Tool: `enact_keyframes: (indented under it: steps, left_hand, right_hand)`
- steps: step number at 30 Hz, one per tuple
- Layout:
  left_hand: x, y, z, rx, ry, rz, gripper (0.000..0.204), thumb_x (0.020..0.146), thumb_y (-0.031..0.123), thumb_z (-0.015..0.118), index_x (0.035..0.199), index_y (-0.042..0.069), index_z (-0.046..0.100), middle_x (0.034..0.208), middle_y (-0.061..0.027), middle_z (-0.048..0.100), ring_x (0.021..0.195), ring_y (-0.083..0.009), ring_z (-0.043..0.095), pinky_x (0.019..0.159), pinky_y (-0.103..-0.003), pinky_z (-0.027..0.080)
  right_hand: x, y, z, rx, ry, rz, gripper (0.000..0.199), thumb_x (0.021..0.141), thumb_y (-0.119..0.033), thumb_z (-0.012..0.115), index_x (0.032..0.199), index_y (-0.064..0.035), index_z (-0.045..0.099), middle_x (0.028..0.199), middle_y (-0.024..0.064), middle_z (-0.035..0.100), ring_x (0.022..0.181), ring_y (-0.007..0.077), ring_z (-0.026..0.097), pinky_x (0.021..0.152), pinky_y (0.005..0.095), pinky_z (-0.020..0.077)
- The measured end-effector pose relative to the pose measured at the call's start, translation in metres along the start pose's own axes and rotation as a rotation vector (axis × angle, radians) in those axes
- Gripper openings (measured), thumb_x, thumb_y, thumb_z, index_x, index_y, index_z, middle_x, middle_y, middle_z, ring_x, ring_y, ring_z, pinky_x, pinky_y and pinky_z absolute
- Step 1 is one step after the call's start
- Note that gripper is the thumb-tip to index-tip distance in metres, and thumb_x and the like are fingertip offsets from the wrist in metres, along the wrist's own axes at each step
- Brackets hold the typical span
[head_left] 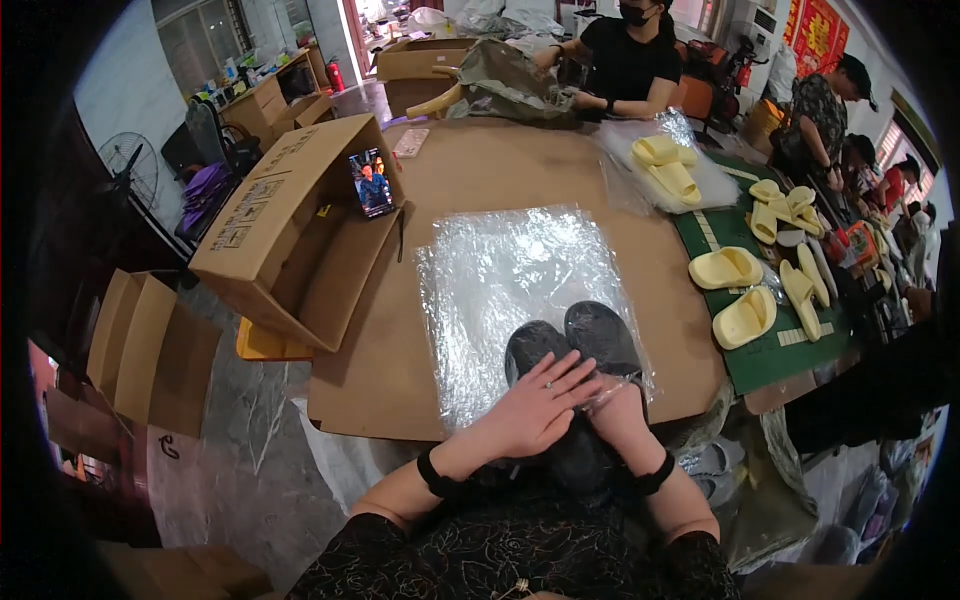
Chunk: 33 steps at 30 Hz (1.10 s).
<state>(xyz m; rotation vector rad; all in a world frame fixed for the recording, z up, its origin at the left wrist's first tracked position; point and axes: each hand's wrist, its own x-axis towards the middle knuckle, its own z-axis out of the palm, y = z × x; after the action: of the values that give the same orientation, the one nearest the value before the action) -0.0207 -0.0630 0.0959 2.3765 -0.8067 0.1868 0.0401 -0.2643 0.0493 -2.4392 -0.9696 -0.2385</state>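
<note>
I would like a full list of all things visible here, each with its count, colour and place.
dark slippers: two, dark grey, near table edge, under the hands
plastic bags: a stack, clear, table middle
table: one, brown
yellow slippers: several, pale yellow, right side on the green mat
bagged slippers: one pair, yellow, far right of table
cardboard box: one, brown, open, table's left edge
phone: one, leaning in the box
fan: one, far left
other people: several, far side and right
left hand: flat on the dark slippers
right hand: partly hidden beneath the left
</note>
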Motion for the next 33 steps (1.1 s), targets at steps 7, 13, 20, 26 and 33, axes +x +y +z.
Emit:
enact_keyframes:
  steps: [7,13,20,26,33]
  left_hand:
    - [-0.003,0.014,0.001,-0.094,0.008,0.121,0.057,0.093,0.013,0.044,0.150,0.007,0.041,0.159,-0.0154,0.033,0.149,-0.0367,0.023,0.123,-0.052,0.014]
    - [-0.009,0.008,0.001,-0.129,0.006,0.163,0.059,0.092,0.011,0.044,0.151,0.007,0.040,0.160,-0.0135,0.032,0.150,-0.0348,0.021,0.124,-0.049,0.012]
    - [-0.023,-0.030,-0.014,-0.166,0.099,0.017,0.071,0.098,0.051,0.052,0.152,0.008,0.037,0.161,-0.0213,0.023,0.150,-0.0425,0.018,0.122,-0.050,0.017]
    - [-0.044,-0.085,0.013,0.175,0.198,-0.514,0.081,0.095,0.053,0.056,0.157,0.012,0.025,0.160,-0.0327,0.011,0.149,-0.0491,0.012,0.120,-0.052,0.020]
    - [-0.045,-0.091,0.023,0.153,0.211,-0.521,0.081,0.095,0.051,0.056,0.158,0.013,0.022,0.160,-0.0343,0.008,0.148,-0.0506,0.010,0.121,-0.052,0.017]
  right_hand:
    - [0.088,-0.006,0.045,-0.176,-0.108,0.296,0.029,0.095,-0.030,0.055,0.082,-0.0050,0.059,0.078,0.0182,0.067,0.081,0.0369,0.069,0.069,0.0467,0.0551]
    - [0.116,0.009,0.079,-0.193,0.014,0.343,0.032,0.095,-0.035,0.056,0.085,-0.0044,0.059,0.083,0.0173,0.069,0.081,0.0377,0.069,0.071,0.0500,0.0544]
    - [0.046,0.009,0.049,0.176,0.156,0.036,0.050,0.088,-0.032,0.072,0.126,-0.0013,0.059,0.094,0.0180,0.062,0.089,0.0366,0.064,0.077,0.0466,0.0521]
    - [-0.010,-0.038,-0.076,0.874,-1.052,0.152,0.045,0.088,-0.025,0.076,0.126,-0.0034,0.065,0.085,0.0064,0.067,0.070,0.0145,0.058,0.064,0.0285,0.0456]
    - [0.012,-0.033,-0.119,1.019,0.005,0.353,0.021,0.090,-0.015,0.071,0.092,0.0051,0.069,0.075,0.0025,0.066,0.066,0.0104,0.058,0.059,0.0245,0.0429]
